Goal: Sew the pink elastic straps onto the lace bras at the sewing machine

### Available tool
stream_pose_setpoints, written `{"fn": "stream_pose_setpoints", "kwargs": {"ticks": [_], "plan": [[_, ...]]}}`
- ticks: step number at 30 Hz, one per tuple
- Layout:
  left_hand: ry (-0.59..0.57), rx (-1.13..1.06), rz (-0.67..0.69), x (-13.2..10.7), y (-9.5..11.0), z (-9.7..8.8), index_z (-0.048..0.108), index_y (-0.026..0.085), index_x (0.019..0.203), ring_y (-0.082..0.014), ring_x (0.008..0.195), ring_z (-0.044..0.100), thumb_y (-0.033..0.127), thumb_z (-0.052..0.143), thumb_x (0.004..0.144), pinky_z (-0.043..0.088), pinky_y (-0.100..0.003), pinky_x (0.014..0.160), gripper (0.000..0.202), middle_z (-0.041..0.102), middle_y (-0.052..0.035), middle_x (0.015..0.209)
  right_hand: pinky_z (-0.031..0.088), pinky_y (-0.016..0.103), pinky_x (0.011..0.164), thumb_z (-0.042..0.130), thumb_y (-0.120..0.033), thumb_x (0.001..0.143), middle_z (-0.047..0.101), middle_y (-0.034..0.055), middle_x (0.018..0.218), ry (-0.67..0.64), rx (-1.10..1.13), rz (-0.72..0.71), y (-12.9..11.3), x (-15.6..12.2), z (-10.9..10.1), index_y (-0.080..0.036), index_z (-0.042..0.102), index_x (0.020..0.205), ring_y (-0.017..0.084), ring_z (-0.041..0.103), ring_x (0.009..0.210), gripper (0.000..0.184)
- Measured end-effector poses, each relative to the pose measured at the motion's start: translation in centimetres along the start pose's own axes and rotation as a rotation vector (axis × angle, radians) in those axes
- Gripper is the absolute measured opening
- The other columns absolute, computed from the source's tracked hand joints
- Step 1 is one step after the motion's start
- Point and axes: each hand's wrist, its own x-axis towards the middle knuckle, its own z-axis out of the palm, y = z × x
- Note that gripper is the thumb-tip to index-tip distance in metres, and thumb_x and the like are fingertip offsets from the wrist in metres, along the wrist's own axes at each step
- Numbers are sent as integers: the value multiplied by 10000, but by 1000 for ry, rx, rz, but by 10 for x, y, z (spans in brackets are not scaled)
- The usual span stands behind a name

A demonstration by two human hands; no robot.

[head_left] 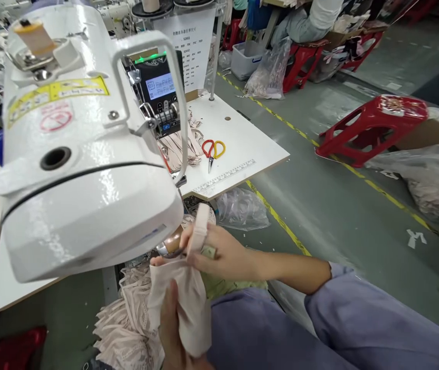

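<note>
Clearly a pale beige, creased fabric (194,313), pinched by the right hand (229,252); partly hides the left hand (171,331), cannot tell its grip.

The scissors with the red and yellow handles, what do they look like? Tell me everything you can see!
The scissors have one red loop handle, one yellow loop handle and short, shiny, metal-looking blades that look closed or nearly so. They lie on the white tabletop, tips pointing toward the printed ruler scale. The red loop is right by a pile of pale pink fabric strips; I can't tell whether they touch.
</note>
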Motion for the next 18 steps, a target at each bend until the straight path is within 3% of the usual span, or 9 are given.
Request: {"fn": "stream_pose_setpoints", "kwargs": {"ticks": [2,4,6,9,11,15,18], "plan": [[-17,354,131,5,7,-5,393,284,1496,-397,1441,329,571,854,561,479,-449,1065,1081,371,-64,1581,441,351,944,672,-329,856,587,62,1075,89,-104,74,16,12,0,-175,640,884,203,564,1026,160],[-71,826,230,15,14,-3,353,245,1520,-376,1307,523,538,751,734,590,-396,845,929,445,-120,1529,449,343,903,706,-303,802,549,53,1048,122,-60,172,34,21,3,-166,619,831,194,551,978,165],[-107,1139,315,26,19,2,385,274,1505,-337,1213,611,503,677,822,598,-336,698,777,508,-104,1482,465,315,824,717,-286,767,541,36,998,138,154,257,47,27,8,-171,588,900,172,542,904,218],[-108,1269,439,38,23,6,429,307,1483,-308,1220,611,467,688,829,594,-314,750,720,568,-66,1429,466,268,775,730,-244,720,565,16,1004,165,592,363,54,32,13,-193,535,1072,151,551,896,406],[-117,1289,464,40,23,6,444,318,1475,-298,1221,612,457,681,839,589,-315,806,692,588,-53,1407,440,229,695,707,-231,719,564,-6,941,177,733,446,53,34,14,-192,541,1036,123,540,812,360],[-139,1315,467,38,26,3,483,341,1445,-297,1194,629,463,667,850,588,-319,796,635,591,-45,1403,307,201,532,659,-288,778,492,-49,755,137,698,546,51,39,7,-178,541,905,75,401,594,206],[-139,1307,463,38,28,2,501,334,1433,-295,1173,642,463,654,860,585,-309,764,607,600,-49,1392,346,212,585,656,-304,802,509,-37,778,132,551,417,56,46,1,-172,547,917,91,433,649,207]]}}
